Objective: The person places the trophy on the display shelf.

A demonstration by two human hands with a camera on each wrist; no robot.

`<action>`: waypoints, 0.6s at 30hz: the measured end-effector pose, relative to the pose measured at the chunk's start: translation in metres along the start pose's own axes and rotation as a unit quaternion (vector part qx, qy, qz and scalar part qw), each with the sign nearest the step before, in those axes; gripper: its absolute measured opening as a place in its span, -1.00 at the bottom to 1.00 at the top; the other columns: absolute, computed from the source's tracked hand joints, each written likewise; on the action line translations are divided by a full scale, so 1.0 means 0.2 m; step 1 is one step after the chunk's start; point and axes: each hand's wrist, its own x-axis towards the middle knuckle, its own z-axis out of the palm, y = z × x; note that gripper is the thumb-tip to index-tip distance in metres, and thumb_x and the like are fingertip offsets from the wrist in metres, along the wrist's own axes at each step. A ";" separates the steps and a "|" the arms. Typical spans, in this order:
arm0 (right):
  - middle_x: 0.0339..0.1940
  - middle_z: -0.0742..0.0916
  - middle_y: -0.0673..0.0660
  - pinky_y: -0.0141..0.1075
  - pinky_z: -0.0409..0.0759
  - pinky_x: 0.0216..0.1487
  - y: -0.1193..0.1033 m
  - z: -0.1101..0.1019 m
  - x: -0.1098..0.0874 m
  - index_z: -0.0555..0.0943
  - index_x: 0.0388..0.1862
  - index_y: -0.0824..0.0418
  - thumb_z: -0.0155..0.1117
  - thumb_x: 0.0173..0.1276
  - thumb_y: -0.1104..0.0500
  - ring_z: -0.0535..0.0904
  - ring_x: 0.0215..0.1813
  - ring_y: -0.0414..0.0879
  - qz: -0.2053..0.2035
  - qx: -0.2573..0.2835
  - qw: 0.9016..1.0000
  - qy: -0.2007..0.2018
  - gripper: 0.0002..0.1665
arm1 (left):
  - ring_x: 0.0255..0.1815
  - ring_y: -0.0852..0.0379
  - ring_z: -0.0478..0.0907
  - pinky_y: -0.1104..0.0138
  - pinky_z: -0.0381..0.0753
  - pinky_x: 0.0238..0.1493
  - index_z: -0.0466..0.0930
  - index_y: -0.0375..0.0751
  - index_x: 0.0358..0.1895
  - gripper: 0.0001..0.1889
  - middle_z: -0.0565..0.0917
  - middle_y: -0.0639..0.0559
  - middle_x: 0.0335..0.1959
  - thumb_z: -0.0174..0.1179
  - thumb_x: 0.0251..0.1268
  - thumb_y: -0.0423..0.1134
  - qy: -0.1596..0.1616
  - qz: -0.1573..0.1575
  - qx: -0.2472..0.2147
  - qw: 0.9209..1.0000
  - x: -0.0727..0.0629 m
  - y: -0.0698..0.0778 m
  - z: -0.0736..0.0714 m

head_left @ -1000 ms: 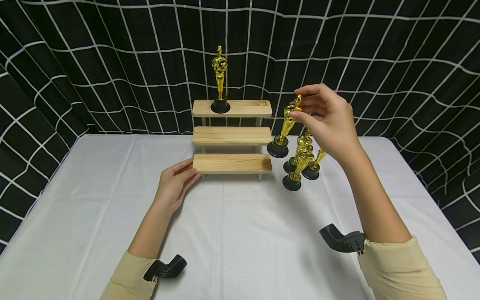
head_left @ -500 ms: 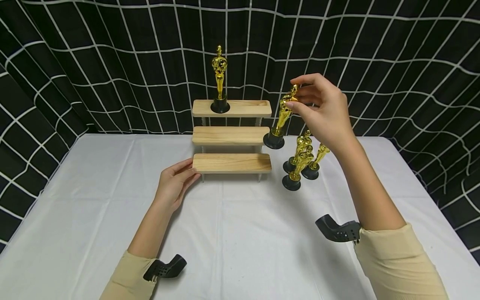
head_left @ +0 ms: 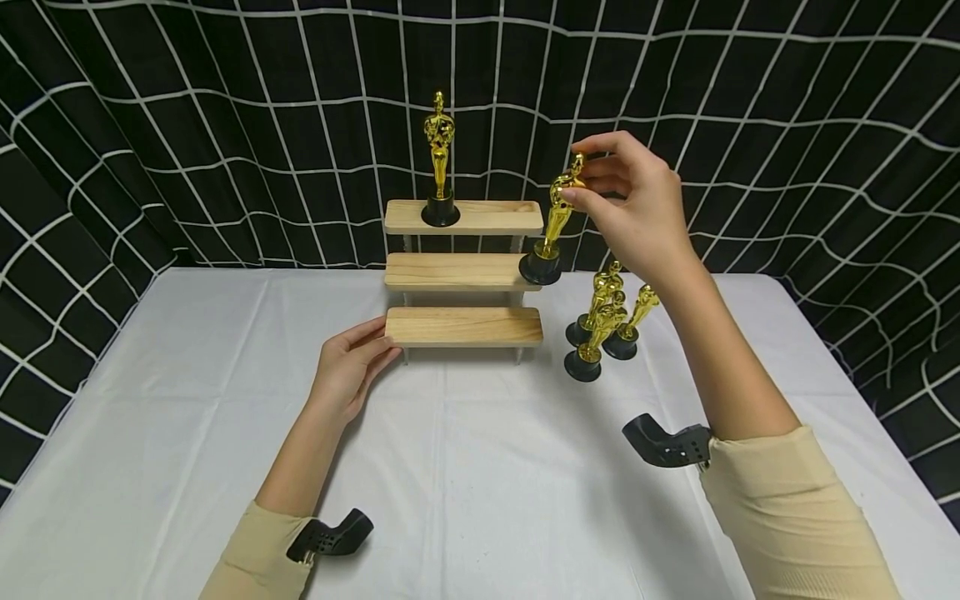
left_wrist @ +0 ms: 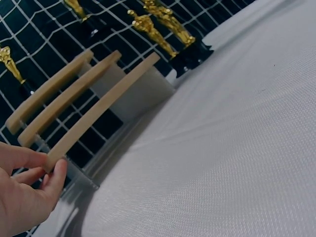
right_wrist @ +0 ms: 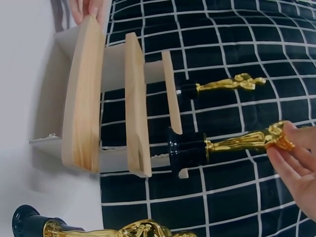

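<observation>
Your left hand grips the tiered shelf by its lowest left end. Near the shelf's right end, the tilted trophy has risen leftward, pinched in your right hand; the carry seems well along.

A staged, lab-like recording corner is shown: a white-clothed table is enclosed at back and sides by black curtains gridded with white lines, and black wrist cameras are worn at both sleeve cuffs.
</observation>
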 end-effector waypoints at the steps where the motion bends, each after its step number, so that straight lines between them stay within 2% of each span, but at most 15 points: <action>1: 0.10 0.77 0.31 -0.53 0.75 0.12 0.00 0.00 0.00 0.61 0.27 0.25 0.44 0.44 0.35 0.74 0.02 -0.08 0.001 0.001 1.000 0.001 -0.55 | -0.01 0.22 0.68 0.46 0.73 0.27 0.31 -0.54 0.52 -0.48 0.41 -0.36 0.41 0.05 0.56 -0.59 0.000 0.000 0.000 1.000 0.00 0.00 0.00; 10: 0.11 0.77 0.29 -0.42 0.76 0.21 0.00 0.02 0.04 0.60 0.28 0.26 0.42 0.47 0.33 0.73 0.11 0.08 -0.006 -0.013 1.000 -0.002 -0.56 | -0.04 0.23 0.68 0.46 0.74 0.24 0.32 -0.53 0.52 -0.48 0.42 -0.35 0.41 0.05 0.55 -0.60 0.003 -0.001 -0.002 1.000 0.00 0.00 0.00; 18: 0.12 0.77 0.29 -0.48 0.76 0.15 -0.01 0.04 0.07 0.59 0.30 0.27 0.40 0.48 0.34 0.74 0.10 0.08 -0.011 -0.010 1.000 -0.006 -0.55 | -0.02 0.23 0.68 0.46 0.74 0.25 0.32 -0.53 0.52 -0.48 0.41 -0.36 0.42 0.05 0.56 -0.59 0.001 -0.002 0.002 1.000 0.00 0.00 0.00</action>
